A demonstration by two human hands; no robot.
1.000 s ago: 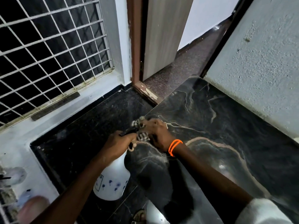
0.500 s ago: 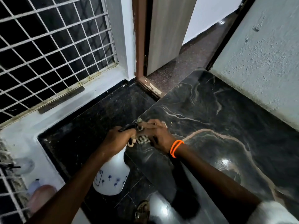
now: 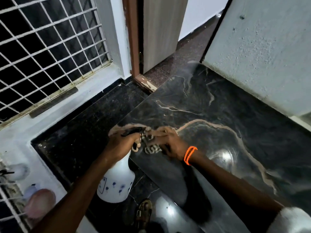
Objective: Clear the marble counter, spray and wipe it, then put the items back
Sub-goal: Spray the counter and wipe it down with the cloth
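Glossy veined marble counter, rough plastered wall

1. Both forearms are bare from wrist to near the elbow.
2. The right hand has an orange band of thin doubled strands round its wrist.
3. A white sleeve covers the right upper arm.
4. The left hand wears nothing.

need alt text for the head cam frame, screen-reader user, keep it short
A person's left hand grips the trigger head of a white spray bottle at the near edge of a dark veined marble counter, while the right hand, an orange band at its wrist, holds a bunched striped cloth on the marble. A grilled window sits at left, a doorway beyond.
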